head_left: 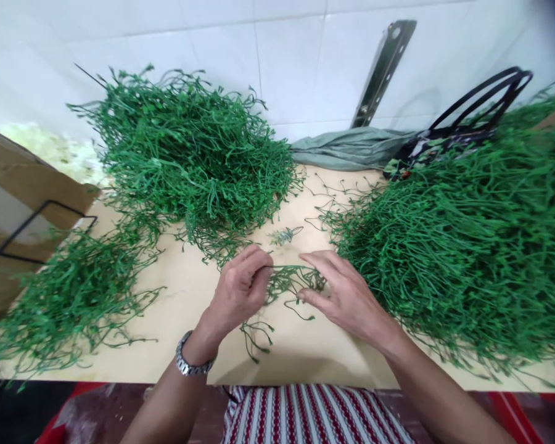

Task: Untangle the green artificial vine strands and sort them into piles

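Note:
My left hand [240, 290], with a metal watch [189, 361] on its wrist, pinches one end of a small green plastic sprig [289, 279] over the pale table [189, 345]. My right hand [345, 293] grips the sprig's other end with thumb and fingers closed on it. Thin stems hang from the sprig below my left hand. A big heap of green plastic stems [189, 154] lies behind my hands, a larger heap [467, 246] spreads to the right, and a flatter one [69, 296] sits at the left.
A brown cardboard box [23, 209] stands at the far left. A grey-green cloth [351, 148] and a black-handled bag [472, 117] lie against the white tiled wall, beside a metal bracket [383, 68]. A small loose sprig [284, 235] rests between the heaps.

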Tool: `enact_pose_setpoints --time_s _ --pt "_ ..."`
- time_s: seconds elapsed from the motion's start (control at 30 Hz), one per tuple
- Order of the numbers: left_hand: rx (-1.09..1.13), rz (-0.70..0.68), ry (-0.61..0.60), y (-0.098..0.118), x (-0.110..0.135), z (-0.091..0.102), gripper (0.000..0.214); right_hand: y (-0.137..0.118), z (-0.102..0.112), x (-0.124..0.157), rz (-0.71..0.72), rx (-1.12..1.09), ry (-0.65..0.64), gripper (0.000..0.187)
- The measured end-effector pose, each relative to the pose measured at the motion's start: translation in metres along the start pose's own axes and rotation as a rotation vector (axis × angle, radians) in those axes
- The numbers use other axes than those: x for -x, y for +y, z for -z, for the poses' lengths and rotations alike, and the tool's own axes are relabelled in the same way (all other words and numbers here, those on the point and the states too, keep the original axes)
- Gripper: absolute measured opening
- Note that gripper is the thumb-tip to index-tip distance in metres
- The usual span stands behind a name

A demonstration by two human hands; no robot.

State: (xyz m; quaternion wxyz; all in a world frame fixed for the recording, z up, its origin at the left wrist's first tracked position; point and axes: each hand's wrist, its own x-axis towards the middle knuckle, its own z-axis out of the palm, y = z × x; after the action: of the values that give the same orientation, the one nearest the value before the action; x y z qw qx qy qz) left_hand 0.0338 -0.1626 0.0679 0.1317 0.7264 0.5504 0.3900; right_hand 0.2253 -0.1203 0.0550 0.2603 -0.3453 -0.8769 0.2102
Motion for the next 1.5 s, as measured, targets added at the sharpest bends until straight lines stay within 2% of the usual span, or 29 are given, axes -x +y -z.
enact_pose_setpoints --time_s 0.07,0.1,0.13,0.2,0.27,0.33,0.4,0.47,0.53,0.6,0.67,0.77,0.87,0.97,1.1,1.17,1.23,1.33,1.43,1.5 --pt "0.083 0.119 0.023 -0.003 0.0 0.001 0.013 -0.004 0.0 0.006 0.116 -0.021 0.241 0.035" --pt "0.129 0.186 0.035 -0.005 0.001 0.0 0.013 -0.006 -0.002 0.009 0.166 -0.054 0.317 0.028" --pt "0.177 0.248 0.051 -0.006 0.001 0.0 0.012 -0.008 -0.005 0.012 0.183 -0.096 0.338 0.021" --pt "0.262 0.324 0.083 -0.008 0.001 -0.002 0.012 -0.009 -0.016 0.013 0.09 -0.191 0.212 0.017" --pt "0.325 0.337 0.109 -0.008 0.002 -0.004 0.013 -0.007 -0.03 0.009 -0.117 -0.345 0.017 0.023" --pt "0.368 0.338 0.13 -0.008 0.005 -0.007 0.013 -0.004 -0.045 0.001 -0.281 -0.594 -0.073 0.033" --pt "0.42 0.349 0.108 -0.007 0.009 -0.012 0.014 -0.004 -0.056 -0.008 -0.355 -0.897 -0.042 0.036" --pt "0.524 0.384 0.056 -0.006 0.013 -0.016 0.014 -0.008 -0.062 -0.016 -0.397 -1.154 0.028 0.03" --pt "0.603 0.439 0.026 -0.005 0.017 -0.018 0.014 -0.013 -0.063 -0.022 -0.449 -1.3 0.079 0.026" --pt "0.537 0.46 0.035 -0.005 0.021 -0.017 0.013 -0.016 -0.062 -0.024 -0.49 -1.286 0.043 0.026" --pt "0.357 0.406 0.06 -0.004 0.023 -0.011 0.008 -0.018 -0.06 -0.024 -0.492 -1.167 -0.049 0.024" --pt "0.155 0.295 0.101 -0.001 0.022 -0.004 0.012 -0.018 -0.058 -0.023 -0.394 -1.013 -0.126 0.019" --pt "0.141 0.259 0.155 -0.001 0.022 -0.003 0.01 -0.017 -0.059 -0.022 -0.3 -0.928 -0.135 0.014" --pt "0.359 0.347 0.288 -0.004 0.023 -0.009 0.006 -0.015 -0.064 -0.019 -0.297 -0.947 -0.146 0.018" --pt "0.835 0.613 0.48 -0.003 0.025 -0.014 0.006 -0.011 -0.072 -0.012 -0.351 -1.066 -0.124 0.026" --pt "1.006 0.707 0.526 -0.001 0.024 -0.015 0.01 -0.011 -0.075 -0.009 -0.403 -1.169 -0.099 0.024" --pt "1.092 0.767 0.511 0.001 0.023 -0.015 0.013 -0.011 -0.075 -0.007 -0.434 -1.274 -0.129 0.024" --pt "1.113 0.804 0.444 0.002 0.022 -0.017 0.016 -0.01 -0.073 -0.008 -0.39 -1.357 -0.172 0.024" --pt "1.103 0.829 0.385 0.001 0.024 -0.023 0.016 -0.009 -0.072 -0.01 -0.353 -1.341 -0.095 0.021" --pt "1.085 0.837 0.358 0.001 0.024 -0.026 0.016 -0.007 -0.073 -0.011 -0.394 -1.31 -0.044 0.022"
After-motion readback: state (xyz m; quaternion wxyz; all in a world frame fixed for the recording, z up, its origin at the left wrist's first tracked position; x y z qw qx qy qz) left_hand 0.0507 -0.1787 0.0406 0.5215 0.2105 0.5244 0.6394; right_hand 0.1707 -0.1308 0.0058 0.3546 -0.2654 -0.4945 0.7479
